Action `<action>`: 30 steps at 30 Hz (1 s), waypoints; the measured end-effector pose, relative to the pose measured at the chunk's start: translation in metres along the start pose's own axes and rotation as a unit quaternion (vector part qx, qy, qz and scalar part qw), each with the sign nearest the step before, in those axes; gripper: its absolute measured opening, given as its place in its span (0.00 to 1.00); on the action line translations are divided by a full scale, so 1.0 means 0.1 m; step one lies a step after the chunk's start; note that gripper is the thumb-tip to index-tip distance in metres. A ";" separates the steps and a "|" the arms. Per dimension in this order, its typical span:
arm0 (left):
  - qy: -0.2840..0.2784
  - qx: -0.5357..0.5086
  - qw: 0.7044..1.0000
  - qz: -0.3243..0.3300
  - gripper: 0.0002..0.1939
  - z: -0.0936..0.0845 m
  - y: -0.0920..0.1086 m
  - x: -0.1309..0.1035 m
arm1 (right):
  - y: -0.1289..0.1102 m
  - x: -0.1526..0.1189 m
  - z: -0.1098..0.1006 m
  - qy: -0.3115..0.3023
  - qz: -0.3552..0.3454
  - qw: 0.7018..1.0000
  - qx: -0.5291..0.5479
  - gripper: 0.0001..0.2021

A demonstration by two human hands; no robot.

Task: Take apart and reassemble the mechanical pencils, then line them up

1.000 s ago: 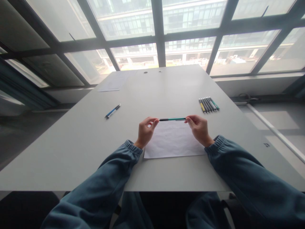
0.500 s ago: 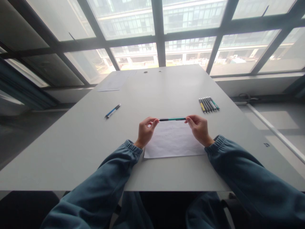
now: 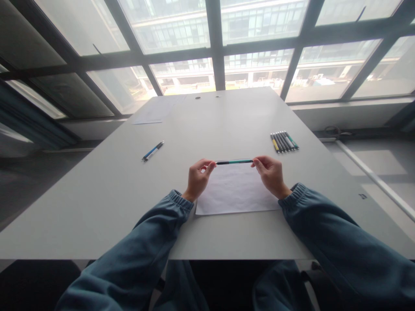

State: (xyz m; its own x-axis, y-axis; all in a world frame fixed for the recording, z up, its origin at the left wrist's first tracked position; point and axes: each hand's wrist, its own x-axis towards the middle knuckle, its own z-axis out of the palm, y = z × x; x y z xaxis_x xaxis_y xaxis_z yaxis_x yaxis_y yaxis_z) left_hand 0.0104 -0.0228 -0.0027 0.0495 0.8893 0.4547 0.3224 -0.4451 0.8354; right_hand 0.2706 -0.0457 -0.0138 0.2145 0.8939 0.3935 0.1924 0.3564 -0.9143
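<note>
A slim green and black pen (image 3: 238, 162) is held level, left to right, between my two hands. My left hand (image 3: 198, 176) pinches its dark end between thumb and fingers, and my right hand (image 3: 269, 173) pinches the green end the same way. Below the pen lies a slightly creased white sheet of paper (image 3: 236, 192), partly covered by both hands.
Several pens (image 3: 284, 141) with black, yellow and green parts lie side by side at the right. Two pens, one blue (image 3: 151, 152), lie at the left. Another sheet (image 3: 149, 113) rests at the far left of the white table (image 3: 97, 207), by the windows.
</note>
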 end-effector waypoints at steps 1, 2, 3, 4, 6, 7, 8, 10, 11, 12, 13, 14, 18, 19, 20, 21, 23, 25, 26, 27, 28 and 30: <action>0.000 0.000 1.000 0.000 0.15 0.00 0.00 0.00 | 0.00 0.00 0.00 0.000 0.000 1.000 0.000 0.16; 0.000 0.001 1.000 -0.001 0.15 0.00 0.00 0.00 | 0.00 0.00 0.00 0.000 0.000 1.000 0.001 0.16; -0.001 0.001 1.000 -0.001 0.15 0.00 0.00 0.00 | 0.00 0.00 0.00 0.000 0.000 1.000 0.001 0.16; -0.001 0.002 1.000 -0.002 0.15 0.00 0.00 0.00 | 0.00 0.00 0.00 0.000 0.001 1.000 0.001 0.16; 0.000 0.004 1.000 -0.001 0.16 0.00 0.00 0.00 | -0.02 0.00 0.00 0.000 0.003 1.000 0.001 0.16; 0.000 0.003 1.000 -0.001 0.16 0.00 -0.01 0.00 | -0.02 0.00 0.00 -0.001 0.003 1.000 0.001 0.16; 0.000 0.002 1.000 -0.001 0.16 0.00 -0.01 0.00 | -0.03 0.00 0.00 -0.002 0.004 1.000 0.000 0.17; 0.000 0.000 1.000 -0.002 0.15 0.00 -0.01 0.00 | -0.03 0.00 0.00 -0.002 0.003 1.000 0.002 0.16; -0.001 -0.001 1.000 -0.003 0.15 0.00 -0.01 0.00 | -0.03 0.00 0.00 -0.002 0.003 1.000 0.004 0.16; -0.002 -0.002 1.000 -0.004 0.15 0.00 -0.01 0.00 | -0.03 0.00 0.00 -0.002 0.003 1.000 0.006 0.16; -0.004 -0.003 1.000 -0.005 0.15 -0.01 -0.01 0.00 | -0.02 0.00 0.00 -0.003 0.003 1.000 0.009 0.16; -0.005 -0.003 1.000 -0.005 0.15 -0.01 0.00 0.00 | -0.02 0.00 0.00 -0.003 0.004 1.000 0.010 0.16; -0.005 -0.004 1.000 -0.006 0.16 -0.01 0.00 0.00 | -0.01 0.00 0.00 -0.002 0.006 1.000 0.006 0.16; -0.006 -0.005 1.000 -0.006 0.16 -0.01 0.00 -0.01 | -0.01 0.00 0.00 -0.003 0.006 1.000 0.005 0.16; -0.006 -0.006 1.000 -0.007 0.16 -0.01 0.00 -0.01 | -0.02 0.00 0.00 -0.003 0.006 1.000 0.004 0.16; -0.006 -0.006 1.000 -0.007 0.16 -0.01 -0.01 -0.01 | -0.02 0.00 0.00 -0.004 0.007 1.000 0.003 0.17; -0.006 -0.006 1.000 -0.008 0.16 0.00 -0.01 -0.01 | -0.04 0.00 0.00 -0.004 0.008 1.000 0.001 0.17; -0.007 -0.006 1.000 -0.008 0.16 0.00 -0.02 -0.01 | -0.05 0.00 -0.01 -0.003 0.007 1.000 -0.001 0.17; -0.008 -0.006 1.000 -0.008 0.16 0.00 -0.03 -0.01 | -0.05 0.00 -0.01 -0.003 0.005 1.000 -0.002 0.17; -0.009 -0.006 1.000 -0.007 0.16 0.00 -0.03 -0.01 | -0.05 0.00 -0.01 -0.003 0.004 1.000 -0.003 0.17; -0.010 -0.006 1.000 -0.006 0.16 0.00 -0.03 -0.01 | -0.05 0.00 -0.01 -0.003 0.003 1.000 -0.005 0.17; -0.011 -0.006 1.000 -0.006 0.16 0.00 -0.03 -0.01 | -0.05 0.00 -0.01 -0.003 0.003 1.000 -0.005 0.17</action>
State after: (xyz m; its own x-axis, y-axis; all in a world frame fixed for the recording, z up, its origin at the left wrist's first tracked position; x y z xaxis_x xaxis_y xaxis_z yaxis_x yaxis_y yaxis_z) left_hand 0.0091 -0.0223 -0.0052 0.0667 0.8963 0.4384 0.3120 -0.4361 0.8441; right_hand 0.2706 -0.0480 -0.0096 0.2094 0.8975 0.3880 0.2015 0.3487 -0.9153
